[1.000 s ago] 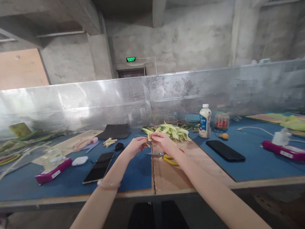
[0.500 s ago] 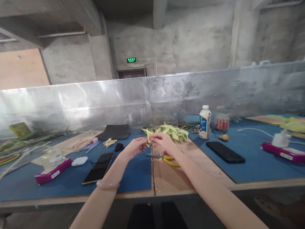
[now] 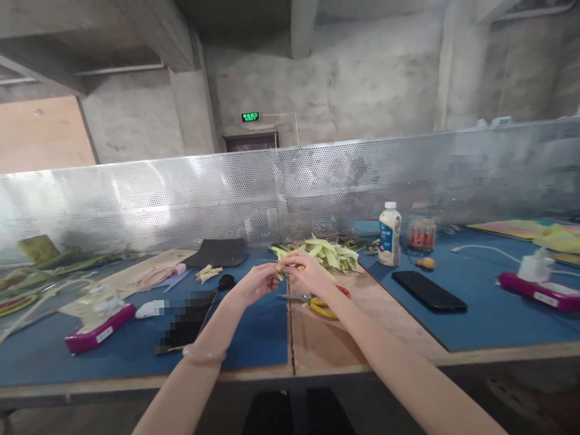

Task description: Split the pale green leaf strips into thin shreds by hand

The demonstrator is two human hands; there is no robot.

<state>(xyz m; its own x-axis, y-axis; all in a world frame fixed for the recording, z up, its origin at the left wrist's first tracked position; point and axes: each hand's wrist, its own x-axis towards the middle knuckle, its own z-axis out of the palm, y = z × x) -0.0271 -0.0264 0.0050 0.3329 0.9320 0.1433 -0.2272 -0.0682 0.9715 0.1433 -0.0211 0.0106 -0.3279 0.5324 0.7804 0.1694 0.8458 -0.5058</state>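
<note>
My left hand (image 3: pixel 261 283) and my right hand (image 3: pixel 306 271) meet above the middle of the table, fingertips pinched together. Between them is a small pale green leaf strip (image 3: pixel 279 268), mostly covered by the fingers. Just behind the right hand lies a heap of pale green, husk-like leaves (image 3: pixel 336 254). Below the hands, scissors with red and yellow handles (image 3: pixel 324 307) rest on the brown board (image 3: pixel 318 350), partly under my right forearm. To the left, a few short cream-coloured pieces (image 3: pixel 209 273) lie on the blue mat (image 3: pixel 256 339).
On the left are a dark phone (image 3: pixel 191 319), a white case (image 3: pixel 148 309) and a purple power strip (image 3: pixel 101 329). To the right stand a bottle (image 3: pixel 389 236) and a jar (image 3: pixel 422 235), near a black phone (image 3: pixel 428 291) and another purple strip (image 3: pixel 549 293). A perforated metal screen (image 3: pixel 198 195) runs behind.
My right fingers have shifted slightly left, closer to the left fingertips. The leaf strip that stuck up between them now shows less. The scissors' red handle is more visible.
</note>
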